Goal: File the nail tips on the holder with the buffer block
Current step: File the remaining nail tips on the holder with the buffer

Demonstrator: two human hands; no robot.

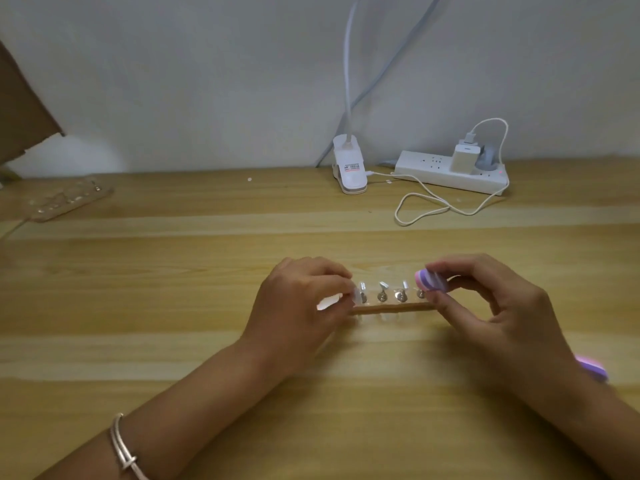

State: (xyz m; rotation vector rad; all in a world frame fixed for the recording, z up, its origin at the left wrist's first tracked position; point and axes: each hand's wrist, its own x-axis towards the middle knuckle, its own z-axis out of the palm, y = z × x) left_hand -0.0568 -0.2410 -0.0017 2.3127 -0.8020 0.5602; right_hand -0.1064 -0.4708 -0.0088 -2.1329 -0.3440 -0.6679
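A pale wooden table [173, 306] runs back to a plain light wall [207, 81]. At the far edge stands a white clip lamp [348, 168], its neck rising out of view. Just to its right lies a white power strip [433, 171] with a charger [464, 157] plugged in, and a white cable [433, 206] loops over the wood in front of it. At the far left a piece of brown cardboard [20, 109] leans against the wall, and a second clear holder [65, 199] lies flat near it.

The holder [391, 308] sits in the middle of the table between the two hands, its long side facing the person. A row of clear nail tips [382, 287] stands on small metal stands along it.

The left hand [301, 306] is at the holder's left end, fingers curled. Thumb and forefinger pinch the leftmost nail tip [356, 295], though blur hides the exact contact. A silver bracelet [123, 445] circles that wrist.

The right hand [495, 306] is at the right end. Thumb and curled fingers grip the pink and purple striped buffer block [431, 280], which hangs just above the rightmost stand. Whether it touches a tip cannot be told.

A second pink and purple block [592, 367] lies on the table beyond the right wrist, partly hidden by it.
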